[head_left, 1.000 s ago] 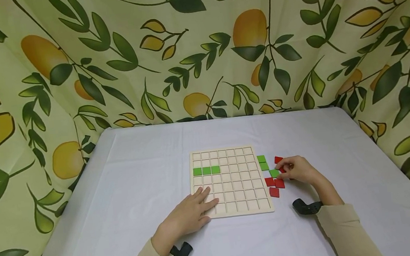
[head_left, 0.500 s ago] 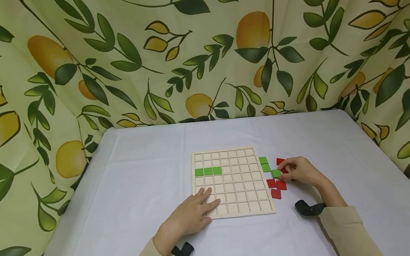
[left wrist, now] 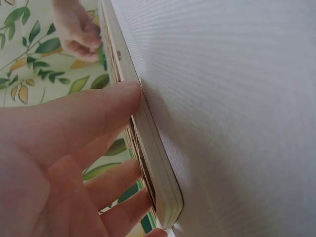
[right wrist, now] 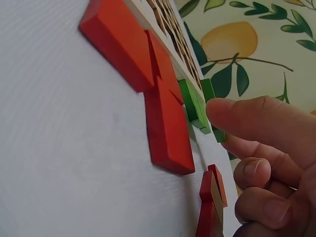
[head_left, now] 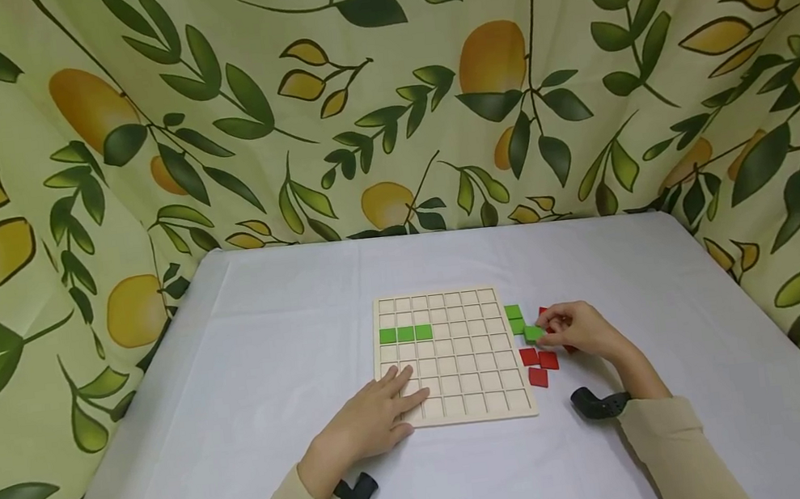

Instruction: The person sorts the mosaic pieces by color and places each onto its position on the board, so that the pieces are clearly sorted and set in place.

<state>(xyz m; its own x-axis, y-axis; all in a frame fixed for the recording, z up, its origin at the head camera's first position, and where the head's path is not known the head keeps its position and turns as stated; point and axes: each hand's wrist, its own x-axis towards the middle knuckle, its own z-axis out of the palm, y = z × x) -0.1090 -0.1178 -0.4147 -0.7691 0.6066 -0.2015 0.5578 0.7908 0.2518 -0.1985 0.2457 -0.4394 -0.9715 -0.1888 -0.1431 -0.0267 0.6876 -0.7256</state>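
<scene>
My right hand pinches a green square tile between thumb and forefinger, just right of the wooden grid board. In the right wrist view this tile stands off the cloth, past the thumb tip, its middle hidden by the thumb. The other fingers are curled in. My left hand rests on the board's lower left corner with fingers spread; the left wrist view shows its thumb against the board's side edge. A row of three green tiles fills cells at the board's left.
Two green tiles lie by the board's right edge. Several red tiles are scattered below and around the right hand, some partly hidden under it. A white cloth covers the table; a leaf-patterned curtain hangs behind.
The right hand has lifted the green tile slightly off the cloth and shifted it a little left, toward the board. The left hand keeps its place on the board.
</scene>
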